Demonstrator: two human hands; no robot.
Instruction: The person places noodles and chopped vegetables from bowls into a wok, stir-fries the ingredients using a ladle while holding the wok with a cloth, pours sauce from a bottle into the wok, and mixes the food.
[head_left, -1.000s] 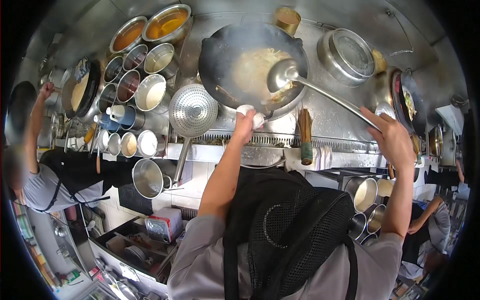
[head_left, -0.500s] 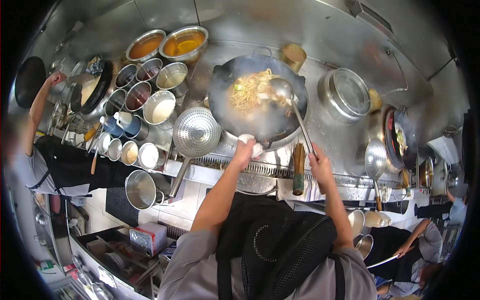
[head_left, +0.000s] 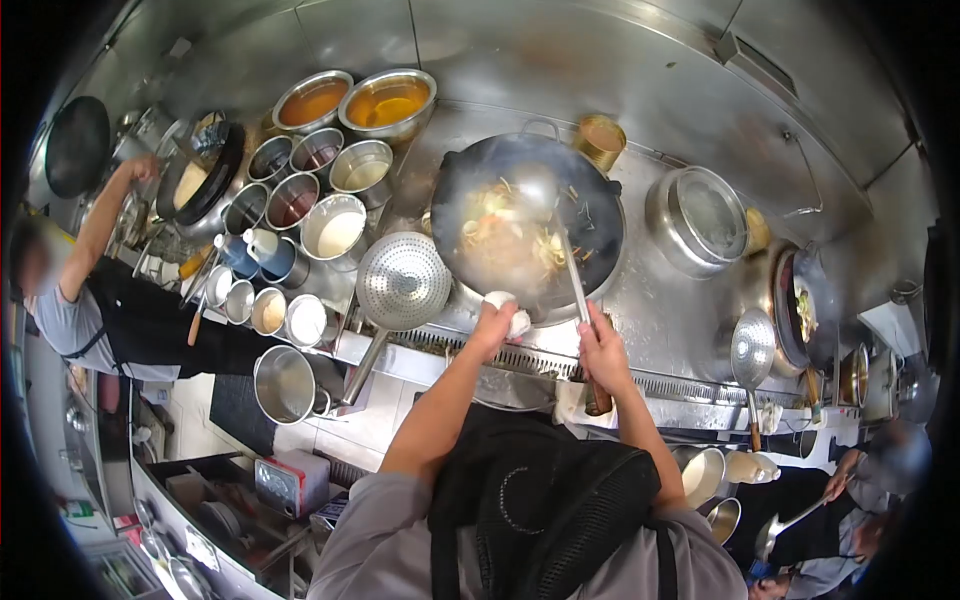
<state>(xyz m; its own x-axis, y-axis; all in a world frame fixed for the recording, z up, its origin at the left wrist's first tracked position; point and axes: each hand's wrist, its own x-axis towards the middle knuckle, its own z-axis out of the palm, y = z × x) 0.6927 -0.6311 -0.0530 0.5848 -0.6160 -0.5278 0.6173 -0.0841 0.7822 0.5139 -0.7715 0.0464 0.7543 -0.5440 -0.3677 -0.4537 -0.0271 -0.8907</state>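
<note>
I'm seeing a stainless bench running across under a steel wall, shiny in spots, w/ a tiled floor below on the near L side. The wok sits mid-bench, dark inside, w/ noodles in it & steam blurring part of the view. L of it I've got a perforated strainer resting on the bench, then a cluster of steel pots w/ two bowls of orange liquid behind. A tin can stands just past the wok's far R edge; a wide steel vessel is farther R. One co-worker is at far L w/ an arm raised; another co-worker is at lower R. As for pose: my L arm angles up & R to the wok's near rim, L hand w/ fingers clamped on a white cloth there. R forearm comes up & slightly L, R hand near the bench's front edge, fingers wrapped round the ladle. Its hdl slopes up & a bit L, bowl end inside the wok toward the far side, hazy.
</note>
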